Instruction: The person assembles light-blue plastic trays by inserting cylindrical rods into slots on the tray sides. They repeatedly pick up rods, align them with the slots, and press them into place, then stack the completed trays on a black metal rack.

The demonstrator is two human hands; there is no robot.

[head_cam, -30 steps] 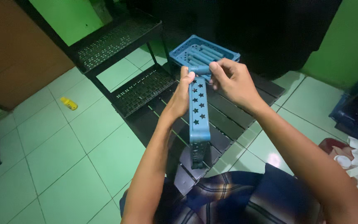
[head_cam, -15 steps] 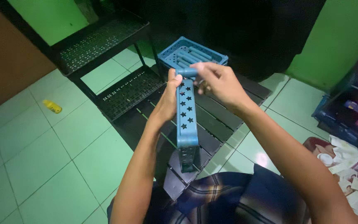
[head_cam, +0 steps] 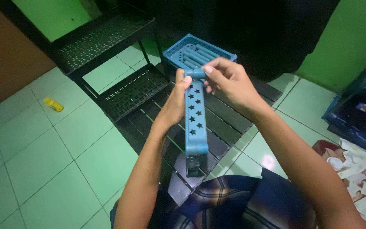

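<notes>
Hands (head_cam: 204,91) slightly lower w/ blue star-cut strip (head_cam: 195,118), upright.

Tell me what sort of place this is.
Probably a room in a home, with work done on the floor. Signs: the pale tiled floor, green walls, black shelf parts laid out unassembled, and small packets scattered at the right.

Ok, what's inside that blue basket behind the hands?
The blue basket holds several blue tubes lying side by side. The right hand and the star-cut blue panel, gripped by the left hand, cover its near edge, so anything there is hidden.
</notes>
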